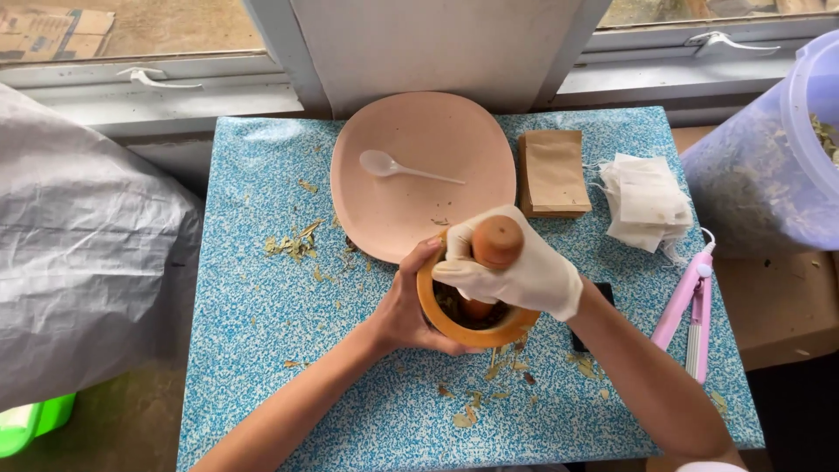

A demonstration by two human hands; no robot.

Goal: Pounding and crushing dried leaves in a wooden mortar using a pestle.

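**A:** On the blue speckled tabletop [262, 332], near the middle: round orange-brown wooden mortar [476, 332] is sitting just in front of the pale pink oval plate [428, 149]. Status?

**B:** Grinding looks to be under way, not finished. Dried green-brown leaf pieces [456, 306] are showing inside the mortar, looking coarse, though most of the bowl is hidden by the hand. Plate is holding only a white plastic spoon [406, 166] and a few crumbs, so nothing ground is lying there yet.

**A:** Hands?

**B:** Right hand [516, 267], in a cream glove, is clamped round the orange wooden pestle [496, 242], directly above the mortar; pestle is standing nearly upright, lower end down in the leaves. Bare left hand [411, 301] is wrapped on the mortar's left wall, gripping it.

**A:** Downstream stuff?

**B:** Stack of brown paper sachets [553, 173] and pile of white filter bags [647, 201] are lying right of the plate, looking untouched. Pink handheld sealer [690, 315] is resting at the right edge. Loose leaf scraps [293, 245] are scattered left of the mortar.
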